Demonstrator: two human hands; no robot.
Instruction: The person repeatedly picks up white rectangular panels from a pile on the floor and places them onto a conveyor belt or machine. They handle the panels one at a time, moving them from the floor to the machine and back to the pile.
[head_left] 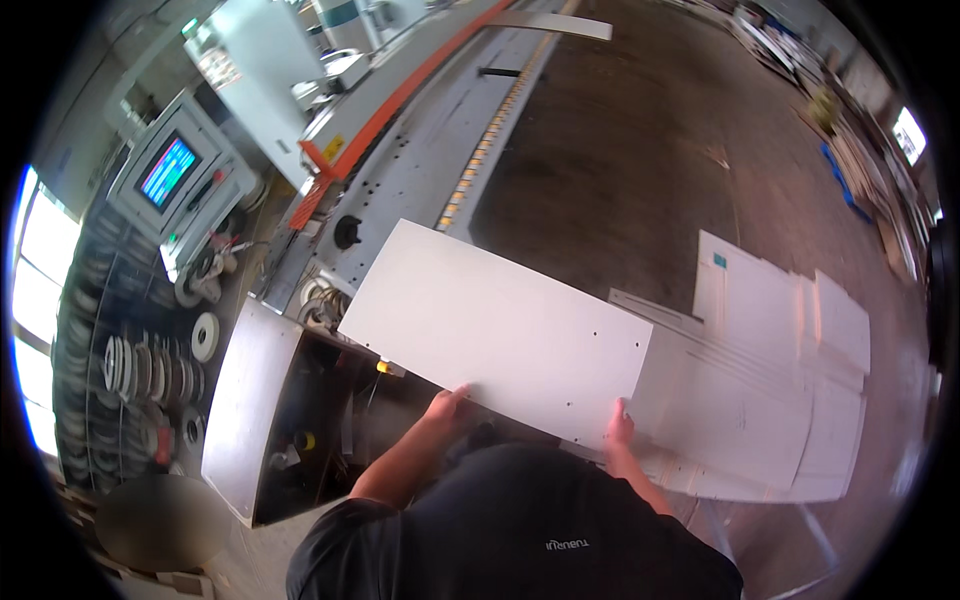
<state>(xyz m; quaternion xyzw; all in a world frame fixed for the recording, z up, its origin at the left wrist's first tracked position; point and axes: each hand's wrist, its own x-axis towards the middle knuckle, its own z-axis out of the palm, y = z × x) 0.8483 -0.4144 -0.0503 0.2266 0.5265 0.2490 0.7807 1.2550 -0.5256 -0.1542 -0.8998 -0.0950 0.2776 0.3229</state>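
A: What's the room like?

B: A workshop with a brown floor [640,150]. A long grey machine [420,160] with an orange strip runs up the left, and a control screen [168,170] and a rack of tape rolls [150,365] stand beside it.

A: And the hands?

B: Both are closed on the near edge of a white panel [495,325]. The left hand [450,405] has its grip near the middle of that edge, thumb on top. The right hand [620,425] grips the near right corner, fingers curled over the face.

A: Where does the panel lie from there?

B: It stretches away from both grips, up and to the left, its far corner over the machine. It's held roughly flat, above an open cabinet [270,420].

A: Anything else?

B: A stack of white panels [770,400] lies just right of it, partly under its right end.
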